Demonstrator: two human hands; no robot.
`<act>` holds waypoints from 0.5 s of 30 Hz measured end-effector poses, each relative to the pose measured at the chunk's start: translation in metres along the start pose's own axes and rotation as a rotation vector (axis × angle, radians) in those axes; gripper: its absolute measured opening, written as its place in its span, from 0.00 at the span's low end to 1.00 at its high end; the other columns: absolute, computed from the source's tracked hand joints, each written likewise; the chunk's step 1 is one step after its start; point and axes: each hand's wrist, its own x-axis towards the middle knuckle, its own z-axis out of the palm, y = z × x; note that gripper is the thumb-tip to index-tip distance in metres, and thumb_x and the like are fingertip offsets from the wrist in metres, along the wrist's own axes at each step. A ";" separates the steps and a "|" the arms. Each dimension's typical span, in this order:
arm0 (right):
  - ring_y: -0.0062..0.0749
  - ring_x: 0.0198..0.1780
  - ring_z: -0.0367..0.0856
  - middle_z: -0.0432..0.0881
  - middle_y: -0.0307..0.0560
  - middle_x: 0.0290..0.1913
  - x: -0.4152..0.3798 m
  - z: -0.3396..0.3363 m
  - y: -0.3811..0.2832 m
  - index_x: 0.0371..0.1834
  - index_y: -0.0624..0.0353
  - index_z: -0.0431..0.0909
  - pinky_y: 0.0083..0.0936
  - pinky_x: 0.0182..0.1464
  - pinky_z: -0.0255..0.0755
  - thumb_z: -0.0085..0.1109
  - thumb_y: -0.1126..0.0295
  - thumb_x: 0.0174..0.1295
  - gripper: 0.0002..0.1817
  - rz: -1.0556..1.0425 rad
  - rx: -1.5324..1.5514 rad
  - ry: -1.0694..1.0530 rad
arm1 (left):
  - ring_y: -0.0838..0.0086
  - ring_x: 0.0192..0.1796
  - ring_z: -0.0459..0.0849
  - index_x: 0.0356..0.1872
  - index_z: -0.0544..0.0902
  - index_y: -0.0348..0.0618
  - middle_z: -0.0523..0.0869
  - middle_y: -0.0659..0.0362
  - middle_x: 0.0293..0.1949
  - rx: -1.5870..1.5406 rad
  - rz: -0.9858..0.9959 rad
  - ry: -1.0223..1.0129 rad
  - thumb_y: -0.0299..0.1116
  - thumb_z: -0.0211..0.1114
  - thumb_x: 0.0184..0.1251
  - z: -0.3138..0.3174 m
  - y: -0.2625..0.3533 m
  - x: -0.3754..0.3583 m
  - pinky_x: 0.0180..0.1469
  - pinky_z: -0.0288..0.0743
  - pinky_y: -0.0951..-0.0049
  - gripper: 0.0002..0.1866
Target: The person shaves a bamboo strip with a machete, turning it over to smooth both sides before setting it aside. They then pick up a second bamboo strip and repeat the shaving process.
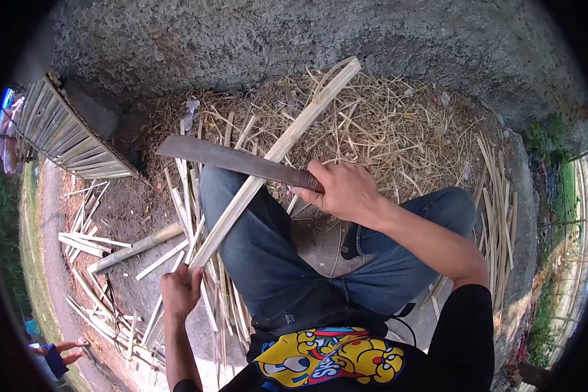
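Observation:
My left hand [180,291] grips the near end of a long pale bamboo strip [287,140] that slants up and to the right across my left knee. My right hand [342,190] holds the handle of a long dark machete [228,159]. Its blade points left and lies against the strip just above the knee. I sit in blue jeans [268,261] with both knees bent.
Shavings and straw-like scraps [385,124] cover the ground ahead. Cut bamboo strips lie at the left [91,245] and right [500,196]. A bamboo pole [137,247] lies on the ground. A woven bamboo panel [68,134] leans at the far left. Another person's feet [68,349] show at lower left.

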 end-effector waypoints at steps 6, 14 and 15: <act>0.51 0.24 0.85 0.81 0.51 0.20 0.025 -0.052 0.125 0.41 0.55 0.75 0.48 0.31 0.79 0.50 0.41 0.77 0.26 0.354 -0.137 0.081 | 0.44 0.20 0.80 0.20 0.72 0.40 0.78 0.44 0.17 0.057 0.115 0.038 0.38 0.73 0.69 -0.005 -0.027 -0.019 0.24 0.71 0.56 0.22; 0.52 0.23 0.83 0.79 0.52 0.18 0.017 -0.062 0.097 0.38 0.60 0.76 0.49 0.30 0.74 0.52 0.43 0.77 0.27 0.513 0.031 0.125 | 0.44 0.19 0.79 0.19 0.72 0.38 0.75 0.43 0.14 -0.019 0.073 -0.036 0.40 0.73 0.70 0.007 -0.026 -0.001 0.23 0.69 0.56 0.24; 0.52 0.23 0.84 0.79 0.52 0.18 0.014 -0.058 0.095 0.38 0.60 0.76 0.48 0.29 0.75 0.52 0.42 0.76 0.28 0.463 0.079 0.122 | 0.44 0.19 0.78 0.18 0.71 0.38 0.75 0.43 0.14 -0.025 0.044 -0.045 0.39 0.73 0.70 0.007 -0.024 -0.002 0.23 0.69 0.56 0.24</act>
